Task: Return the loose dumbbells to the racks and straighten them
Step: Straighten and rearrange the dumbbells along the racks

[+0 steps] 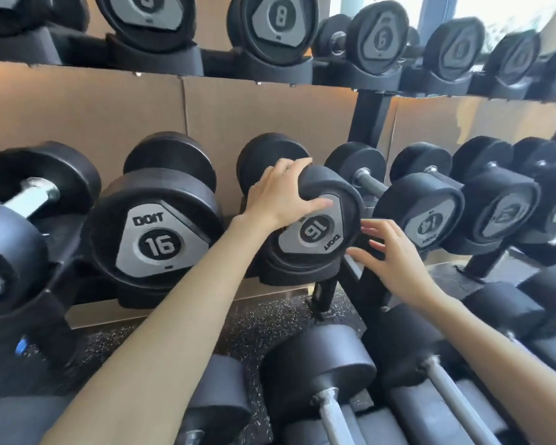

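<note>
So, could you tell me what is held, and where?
The left hand grips the tilted 16 dumbbell by its front head's top; right hand holds nothing.

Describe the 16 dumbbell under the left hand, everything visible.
The dumbbell has black, rubber-looking round heads. Its near end carries a grey plate marked 16 and DOIT, turned sideways. It sits in a black cradle on the middle row. The left hand grips the top of its near head, thumb on the plate. The right hand has straight fingers at its lower right edge.
</note>
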Tool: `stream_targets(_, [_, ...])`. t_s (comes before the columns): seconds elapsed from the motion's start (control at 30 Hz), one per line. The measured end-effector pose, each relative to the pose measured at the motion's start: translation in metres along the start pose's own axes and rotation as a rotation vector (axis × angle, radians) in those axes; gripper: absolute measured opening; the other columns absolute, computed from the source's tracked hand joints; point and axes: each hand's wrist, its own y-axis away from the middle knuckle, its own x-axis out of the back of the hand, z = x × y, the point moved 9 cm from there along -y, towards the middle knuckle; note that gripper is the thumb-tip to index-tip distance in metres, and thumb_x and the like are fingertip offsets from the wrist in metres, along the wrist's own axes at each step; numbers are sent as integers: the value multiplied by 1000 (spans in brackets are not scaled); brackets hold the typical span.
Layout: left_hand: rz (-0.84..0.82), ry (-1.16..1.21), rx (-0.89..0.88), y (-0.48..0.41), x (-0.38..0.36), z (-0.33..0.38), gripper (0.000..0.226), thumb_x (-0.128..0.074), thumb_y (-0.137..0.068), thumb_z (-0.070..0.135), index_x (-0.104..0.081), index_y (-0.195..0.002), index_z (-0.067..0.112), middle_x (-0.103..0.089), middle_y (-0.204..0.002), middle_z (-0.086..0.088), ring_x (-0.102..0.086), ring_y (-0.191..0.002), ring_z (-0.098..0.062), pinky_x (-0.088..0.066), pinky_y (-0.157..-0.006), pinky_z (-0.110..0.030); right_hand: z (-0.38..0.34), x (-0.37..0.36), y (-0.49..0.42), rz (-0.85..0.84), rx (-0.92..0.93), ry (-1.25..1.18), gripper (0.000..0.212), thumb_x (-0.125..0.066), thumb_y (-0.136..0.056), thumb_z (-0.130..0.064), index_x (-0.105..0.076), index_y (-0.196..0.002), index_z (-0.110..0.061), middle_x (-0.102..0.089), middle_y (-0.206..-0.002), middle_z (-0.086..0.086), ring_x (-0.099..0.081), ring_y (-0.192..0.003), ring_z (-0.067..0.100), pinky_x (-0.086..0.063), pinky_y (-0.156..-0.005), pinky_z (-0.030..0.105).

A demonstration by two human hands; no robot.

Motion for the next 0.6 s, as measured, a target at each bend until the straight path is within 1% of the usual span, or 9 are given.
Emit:
stream_targets(0.03, [-60, -4, 0, -10, -6, 1, 77, -63, -77, 62, -35, -141, 30, -41, -145, 2, -41, -130, -24, -41, -99, -45, 5, 1, -5, 5, -16, -11, 52, -69, -80, -26, -50, -126, -10, -48, -119, -3, -49, -112, 6, -41, -96, 23])
stream_targets(0.07, [-77, 0, -8, -15, -9, 2, 76, -63, -76, 63, -37, -140, 32, -44, -143, 3, -44, -128, -23, -41, -98, -44, 9, 2, -9, 13, -27, -24, 53, -69, -80, -27, -49, -126, -10, -47, -120, -3, -49, -113, 7, -42, -97, 24])
stream_targets(0.17, [49, 98, -28, -13, -6, -2, 71, -65, -75, 62, -45, -135, 31, -53, -131, 2, -50, -119, -20, -45, -91, -39, 17, 5, -23, 47, -61, -75, 58, -69, -79, -28, -47, -129, -9, -46, -125, 1, -49, -116, 8, -41, -97, 23])
stream_targets(0.27, [116, 162, -53, -12, -5, -7, 71, -68, -74, 60, -48, -134, 28, -55, -127, 1, -51, -117, -19, -47, -92, -40, 16, -5, -34, 15, -56, -170, 57, -64, -76, -38, -48, -127, -19, -48, -118, -11, -48, -111, -1, -42, -96, 18])
stream_targets(0.33, [135, 177, -71, -12, -4, -5, 70, -68, -74, 59, -49, -133, 27, -56, -127, 1, -51, -117, -19, -48, -92, -41, 17, -12, -39, 7, -70, -238, 56, -60, -76, -42, -48, -127, -23, -49, -115, -16, -49, -110, -3, -43, -94, 17])
stream_targets(0.4, [157, 196, -78, -12, -4, -5, 68, -66, -76, 59, -51, -133, 26, -57, -125, 1, -52, -116, -18, -49, -91, -40, 23, -19, -41, 30, -111, -321, 49, -57, -82, -40, -47, -127, -25, -52, -119, -10, -51, -110, 0, -44, -93, 18])
stream_targets(0.47, [172, 213, -77, -10, -4, -6, 68, -61, -76, 63, -52, -132, 25, -59, -125, 1, -53, -115, -18, -50, -90, -40, 29, -24, -39, 75, -133, -418, 38, -54, -90, -37, -50, -126, -24, -56, -122, -5, -53, -111, 2, -45, -92, 19])
stream_targets(0.53, [173, 218, -70, -11, -3, -6, 71, -54, -74, 67, -52, -132, 25, -59, -125, 1, -54, -114, -17, -50, -90, -38, 35, -34, -37, 98, -169, -532, 35, -48, -94, -35, -54, -124, -18, -61, -119, -4, -56, -111, 6, -44, -92, 24])
stream_targets(0.6, [176, 228, -66, -11, -3, -7, 73, -52, -73, 68, -52, -132, 24, -58, -126, 2, -54, -115, -16, -49, -90, -36, 43, -51, -36, 85, -246, -703, 37, -49, -90, -46, -58, -118, -22, -64, -117, -3, -57, -112, 12, -44, -96, 36])
